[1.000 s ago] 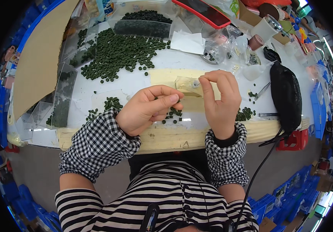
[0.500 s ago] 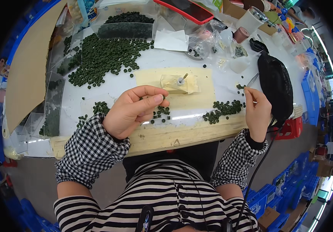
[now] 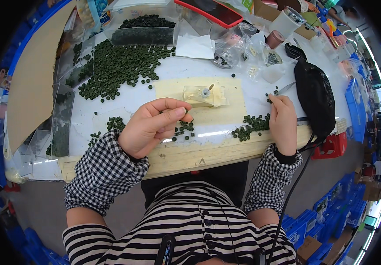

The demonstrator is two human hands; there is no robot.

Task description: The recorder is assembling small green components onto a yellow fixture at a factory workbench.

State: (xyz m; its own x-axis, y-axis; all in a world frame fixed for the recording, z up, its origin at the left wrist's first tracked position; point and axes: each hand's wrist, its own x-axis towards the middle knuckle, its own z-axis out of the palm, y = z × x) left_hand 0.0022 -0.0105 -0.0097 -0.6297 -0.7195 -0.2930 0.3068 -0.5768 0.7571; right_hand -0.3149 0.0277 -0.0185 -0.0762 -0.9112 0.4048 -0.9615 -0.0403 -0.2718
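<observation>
Fingertips of the left hand (image 3: 153, 126) are pressed together above the work surface; whether a bead is clamped between them cannot be told. Fingers of the right hand (image 3: 284, 119) are lowered beside a few loose beads (image 3: 275, 92) and metal tweezers (image 3: 287, 88); what is held there, and whether the tips meet, cannot be told.

Between the hands, a yellow-wrapped block (image 3: 196, 102) with a brown pin (image 3: 211, 87) is set on a pale yellow sheet (image 3: 230, 115). Small groups of dark green beads are placed near both hands. All is supported by a white tabletop (image 3: 137, 99), its near edge faced with a wooden strip (image 3: 177, 155).

Far left, a large bead heap (image 3: 117, 66) is spread. Beyond it, beads are contained in a transparent box (image 3: 144, 36); more are seen in a clear tray (image 3: 62, 119) at left, bordered by a cardboard sheet (image 3: 36, 66). Far right of the block, dark pieces are held in a round dish (image 3: 222, 65), near clear plastic bags (image 3: 245, 51) and a white canister (image 3: 283, 24). A black mesh bag (image 3: 316, 97) is laid at right. Blue crates (image 3: 296, 232) are stacked on the grey floor (image 3: 131, 194).
</observation>
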